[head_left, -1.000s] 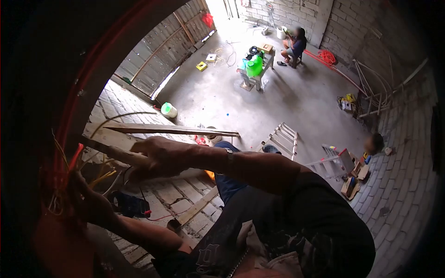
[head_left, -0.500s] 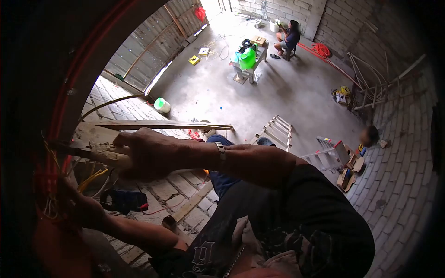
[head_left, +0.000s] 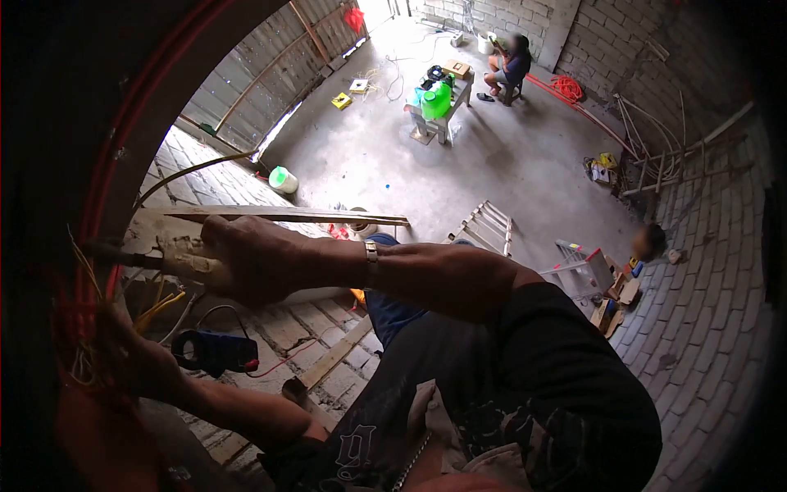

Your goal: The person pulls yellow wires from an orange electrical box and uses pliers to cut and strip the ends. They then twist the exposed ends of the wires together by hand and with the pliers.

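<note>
My right hand [head_left: 246,258], wearing a wristwatch [head_left: 371,256], is closed around the pale yellow handles of a pair of pliers [head_left: 193,264]. Their dark metal end [head_left: 123,256] points left, toward thin wires [head_left: 86,266] beside red conduit [head_left: 109,189]. Lower down, my left hand [head_left: 135,357] is against a reddish-orange box [head_left: 78,324] with loose wires; shadow hides its fingers. Yellow wires [head_left: 160,310] stick out just above it. Below my right hand is a dark blue clamp meter [head_left: 217,351] with a red lead.
Far below, a person [head_left: 510,67] sits on a stool near a small table [head_left: 443,127] carrying a green jug [head_left: 436,100]. A wooden plank [head_left: 303,216] runs behind my right arm. A wooden ladder [head_left: 485,228] and a metal stepladder [head_left: 578,266] are at the right.
My right hand and the pliers have shifted slightly left and up. The clamp meter shows more fully, its cable now visible. The whole view has moved a little.
</note>
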